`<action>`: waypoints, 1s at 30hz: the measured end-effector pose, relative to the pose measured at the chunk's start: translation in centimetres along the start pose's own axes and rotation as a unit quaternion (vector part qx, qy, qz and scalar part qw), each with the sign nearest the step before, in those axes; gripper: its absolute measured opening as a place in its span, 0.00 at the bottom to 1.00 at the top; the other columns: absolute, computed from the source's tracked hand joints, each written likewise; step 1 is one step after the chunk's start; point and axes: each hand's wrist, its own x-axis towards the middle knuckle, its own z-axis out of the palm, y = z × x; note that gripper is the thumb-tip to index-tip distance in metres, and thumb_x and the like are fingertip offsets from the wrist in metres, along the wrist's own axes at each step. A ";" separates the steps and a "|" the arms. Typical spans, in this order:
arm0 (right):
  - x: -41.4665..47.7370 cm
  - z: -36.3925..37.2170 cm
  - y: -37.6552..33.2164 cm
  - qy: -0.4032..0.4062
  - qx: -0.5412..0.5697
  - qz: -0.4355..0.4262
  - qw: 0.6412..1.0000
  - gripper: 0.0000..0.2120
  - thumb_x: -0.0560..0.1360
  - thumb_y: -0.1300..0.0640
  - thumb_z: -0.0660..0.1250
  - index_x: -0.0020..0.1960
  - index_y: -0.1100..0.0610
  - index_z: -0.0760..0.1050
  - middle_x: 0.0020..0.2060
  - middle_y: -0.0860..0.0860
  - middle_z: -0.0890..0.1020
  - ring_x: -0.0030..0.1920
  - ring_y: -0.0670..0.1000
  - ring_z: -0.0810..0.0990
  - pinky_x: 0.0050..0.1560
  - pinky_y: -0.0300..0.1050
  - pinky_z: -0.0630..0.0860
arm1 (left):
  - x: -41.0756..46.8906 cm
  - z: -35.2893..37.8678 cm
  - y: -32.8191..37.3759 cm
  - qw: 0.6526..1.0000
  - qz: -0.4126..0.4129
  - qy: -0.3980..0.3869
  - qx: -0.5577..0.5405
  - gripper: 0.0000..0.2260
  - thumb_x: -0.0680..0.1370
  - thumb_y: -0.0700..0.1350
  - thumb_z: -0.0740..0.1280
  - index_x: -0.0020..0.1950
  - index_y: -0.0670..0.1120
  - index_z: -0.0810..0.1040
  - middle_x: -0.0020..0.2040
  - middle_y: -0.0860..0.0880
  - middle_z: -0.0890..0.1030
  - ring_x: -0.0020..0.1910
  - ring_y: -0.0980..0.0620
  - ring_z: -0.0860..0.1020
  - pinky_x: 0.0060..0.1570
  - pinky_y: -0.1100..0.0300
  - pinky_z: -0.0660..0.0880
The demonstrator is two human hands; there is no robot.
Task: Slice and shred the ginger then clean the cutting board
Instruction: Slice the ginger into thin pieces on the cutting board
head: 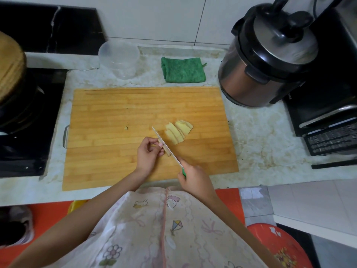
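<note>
A wooden cutting board [119, 111] lies on the marble counter. Several pale yellow ginger slices [178, 132] are fanned out right of the board's middle. My right hand [195, 177] grips the green handle of a knife [167, 147], whose blade lies diagonally up to the left. My left hand [148, 151] pinches a small ginger piece [165, 149] against the left side of the blade; most of that piece is hidden by my fingers and the blade. A tiny ginger scrap [126, 128] lies alone left of the slices.
A clear plastic cup [119, 59] and a folded green cloth [182, 69] sit behind the board. A pressure cooker [266, 60] and a black appliance [326, 105] stand on the right. A stove [29, 117] with a pot is on the left.
</note>
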 end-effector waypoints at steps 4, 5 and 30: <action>0.1 -0.1 -0.2 0.001 0.001 0.004 1.000 0.24 0.76 0.61 0.57 0.72 0.54 0.63 0.27 0.47 0.65 0.33 0.53 0.69 0.31 0.46 0.62 | 0.1 -0.1 -0.2 1.000 0.002 0.006 0.009 0.09 0.77 0.31 0.65 0.45 0.45 0.72 0.38 0.47 0.78 0.28 0.60 0.79 0.34 0.69 0.76; 0.2 -0.1 -0.2 -0.001 0.007 0.006 1.000 0.24 0.76 0.62 0.57 0.72 0.54 0.64 0.26 0.46 0.65 0.31 0.52 0.68 0.30 0.46 0.61 | 0.2 -0.2 -0.3 1.000 0.002 0.005 0.008 0.09 0.77 0.31 0.65 0.45 0.45 0.72 0.39 0.46 0.78 0.28 0.60 0.79 0.34 0.69 0.76; 0.7 -0.2 0.2 -0.007 0.072 0.030 0.997 0.19 0.76 0.62 0.58 0.66 0.58 0.71 0.26 0.45 0.66 0.26 0.43 0.65 0.26 0.37 0.60 | 0.3 0.0 -0.1 1.000 -0.018 0.004 -0.001 0.07 0.78 0.32 0.64 0.46 0.43 0.73 0.40 0.42 0.78 0.28 0.61 0.79 0.34 0.70 0.76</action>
